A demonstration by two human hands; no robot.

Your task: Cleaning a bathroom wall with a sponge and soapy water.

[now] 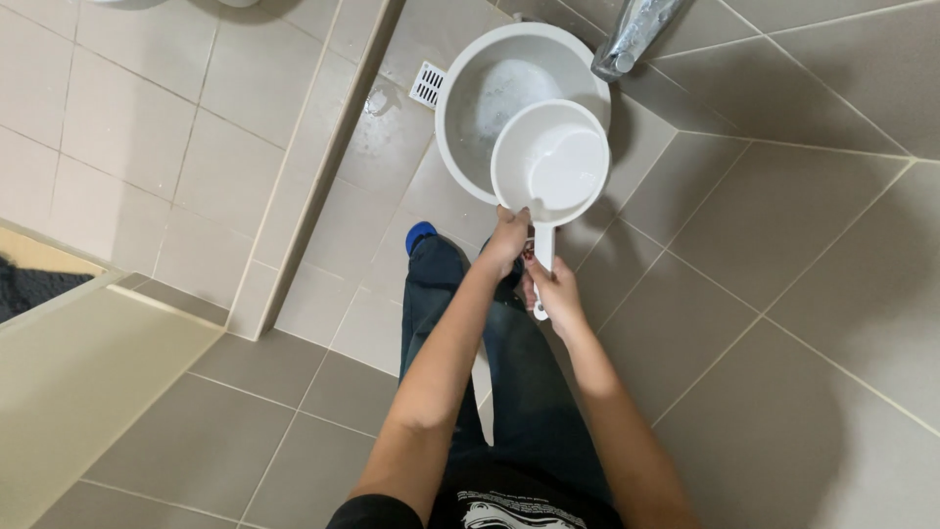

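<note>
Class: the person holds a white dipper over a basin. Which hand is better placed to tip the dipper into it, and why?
Probably the right hand: it grips the white dipper's handle. The left hand only steadies its rim, above the basin.

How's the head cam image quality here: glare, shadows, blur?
Head view: sharp overall, no motion blur on the left hand or right hand; mild glare inside the white plastic dipper; soft shadows on the grey floor tiles right of the round white basin; wide-angle bending at edges.

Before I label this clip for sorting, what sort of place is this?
Most likely a tiled bathroom or wash area: a floor drain, a white basin with soapy water, and a water dipper held in both hands.
</note>
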